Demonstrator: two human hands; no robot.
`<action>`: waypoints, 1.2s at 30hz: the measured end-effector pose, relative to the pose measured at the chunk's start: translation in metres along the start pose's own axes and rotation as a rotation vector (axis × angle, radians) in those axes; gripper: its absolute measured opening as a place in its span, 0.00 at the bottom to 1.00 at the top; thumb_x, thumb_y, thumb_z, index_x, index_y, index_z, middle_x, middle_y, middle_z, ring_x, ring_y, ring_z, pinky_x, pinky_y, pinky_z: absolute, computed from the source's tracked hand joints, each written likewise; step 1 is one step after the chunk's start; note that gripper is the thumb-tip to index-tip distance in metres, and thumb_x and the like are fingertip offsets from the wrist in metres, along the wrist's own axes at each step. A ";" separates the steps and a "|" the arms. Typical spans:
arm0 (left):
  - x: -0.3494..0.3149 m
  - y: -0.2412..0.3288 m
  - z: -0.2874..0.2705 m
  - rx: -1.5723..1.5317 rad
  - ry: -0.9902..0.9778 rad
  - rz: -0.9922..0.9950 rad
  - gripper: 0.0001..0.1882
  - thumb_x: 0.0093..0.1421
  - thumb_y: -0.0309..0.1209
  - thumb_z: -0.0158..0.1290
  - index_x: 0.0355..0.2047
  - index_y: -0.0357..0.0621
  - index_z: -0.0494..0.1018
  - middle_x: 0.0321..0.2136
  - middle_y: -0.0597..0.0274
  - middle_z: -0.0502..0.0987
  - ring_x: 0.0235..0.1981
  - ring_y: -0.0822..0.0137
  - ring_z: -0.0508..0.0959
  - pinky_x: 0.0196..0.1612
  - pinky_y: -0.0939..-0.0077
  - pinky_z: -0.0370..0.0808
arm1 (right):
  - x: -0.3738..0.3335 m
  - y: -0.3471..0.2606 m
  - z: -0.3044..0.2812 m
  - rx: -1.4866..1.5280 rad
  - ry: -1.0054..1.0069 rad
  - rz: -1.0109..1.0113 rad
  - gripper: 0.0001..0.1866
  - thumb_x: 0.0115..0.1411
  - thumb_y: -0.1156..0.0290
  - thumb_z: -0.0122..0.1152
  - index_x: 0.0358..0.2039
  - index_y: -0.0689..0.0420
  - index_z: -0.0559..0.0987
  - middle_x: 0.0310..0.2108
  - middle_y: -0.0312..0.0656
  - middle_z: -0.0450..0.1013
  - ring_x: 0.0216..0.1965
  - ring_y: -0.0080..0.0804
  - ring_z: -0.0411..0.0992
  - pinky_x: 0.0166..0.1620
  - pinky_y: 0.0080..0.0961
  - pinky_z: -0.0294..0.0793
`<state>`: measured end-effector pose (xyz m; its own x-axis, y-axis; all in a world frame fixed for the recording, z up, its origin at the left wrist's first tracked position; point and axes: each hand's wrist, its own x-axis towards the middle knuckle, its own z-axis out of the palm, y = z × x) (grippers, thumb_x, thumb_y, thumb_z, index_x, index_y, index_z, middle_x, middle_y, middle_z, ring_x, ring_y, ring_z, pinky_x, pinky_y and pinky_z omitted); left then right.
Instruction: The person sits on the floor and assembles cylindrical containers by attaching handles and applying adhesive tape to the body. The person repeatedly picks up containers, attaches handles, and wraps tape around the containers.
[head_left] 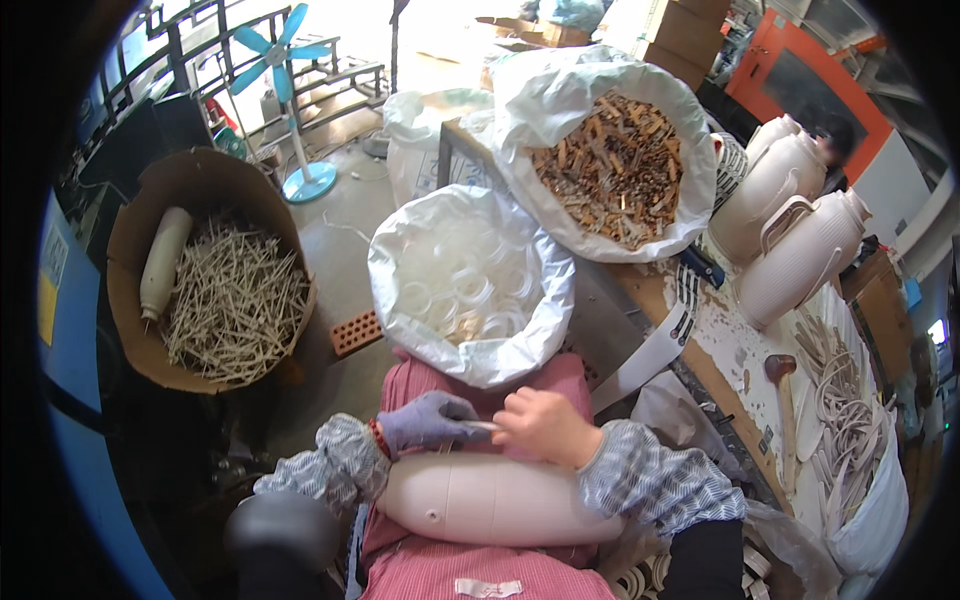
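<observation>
Across my lap lies a smooth, pale pink jug body (pixel 490 500), on its side with a small round hole near its left part. Just above it, my left hand (pixel 428 420), in a grey-purple glove, is closed on one end of a thin pale piece (pixel 482 426). The bare fingers of my right hand (pixel 545 425) pinch that piece's other end. Its exact kind is too small to make out. Both hands are close together, over the jug body's upper edge.
Ahead stand a white sack (pixel 385 265) of translucent rings and a sack (pixel 700 190) of small brown pieces. At left is a cardboard drum (pixel 120 270) of thin sticks. The right bench holds ribbed jugs (pixel 800 255), a hammer (pixel 785 410) and pale strips (pixel 840 400). Another person is beyond.
</observation>
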<state>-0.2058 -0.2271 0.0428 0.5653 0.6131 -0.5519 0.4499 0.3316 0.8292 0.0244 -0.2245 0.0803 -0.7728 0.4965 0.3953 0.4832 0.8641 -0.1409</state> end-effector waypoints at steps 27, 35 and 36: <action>-0.058 0.038 0.009 0.539 0.524 1.035 0.15 0.51 0.25 0.61 0.41 0.44 0.77 0.40 0.56 0.78 0.37 0.56 0.80 0.38 0.66 0.78 | 0.014 -0.020 -0.014 1.463 0.026 0.703 0.07 0.58 0.75 0.64 0.37 0.61 0.77 0.30 0.37 0.77 0.32 0.20 0.75 0.35 0.18 0.74; -0.092 0.003 0.027 0.423 0.453 0.936 0.20 0.47 0.32 0.67 0.40 0.46 0.75 0.43 0.55 0.77 0.39 0.56 0.80 0.40 0.67 0.78 | 0.006 -0.054 -0.038 0.618 -0.253 0.311 0.09 0.53 0.69 0.66 0.35 0.59 0.81 0.30 0.44 0.77 0.31 0.39 0.76 0.35 0.28 0.75; -0.095 -0.003 0.031 0.434 0.495 0.934 0.22 0.46 0.33 0.68 0.42 0.47 0.74 0.44 0.54 0.77 0.40 0.56 0.80 0.41 0.67 0.78 | 0.006 -0.056 -0.037 0.655 -0.299 0.356 0.09 0.54 0.68 0.65 0.34 0.58 0.81 0.30 0.44 0.77 0.31 0.39 0.76 0.35 0.29 0.75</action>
<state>-0.2392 -0.3085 0.0899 0.5133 0.7372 0.4394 0.2523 -0.6190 0.7437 0.0081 -0.2728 0.1237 -0.7401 0.6722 -0.0202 0.4531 0.4762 -0.7536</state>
